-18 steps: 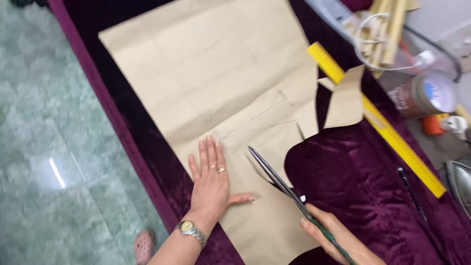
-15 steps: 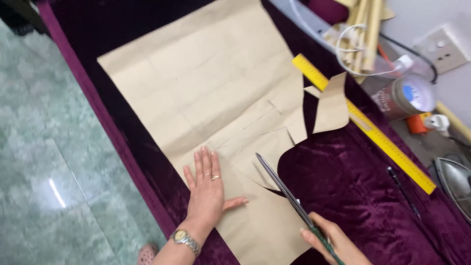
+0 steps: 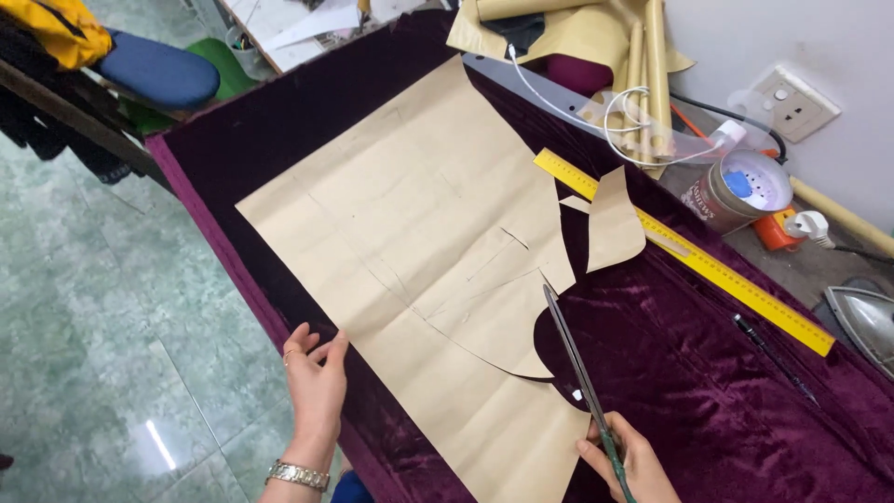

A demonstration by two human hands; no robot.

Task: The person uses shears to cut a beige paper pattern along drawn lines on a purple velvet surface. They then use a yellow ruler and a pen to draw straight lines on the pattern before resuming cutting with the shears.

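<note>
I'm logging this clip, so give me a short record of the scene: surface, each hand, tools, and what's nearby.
surface: purple velvet cloth under a brown paper pattern
right hand: holds scissors, blades at the paper's cut edge
left hand: at the cloth's near edge, off the paper
loose piece: paper offcut
nearby: yellow ruler, black pen, iron

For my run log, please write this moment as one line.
right hand: holds scissors | left hand: at table edge | brown paper pattern: on purple velvet
</note>
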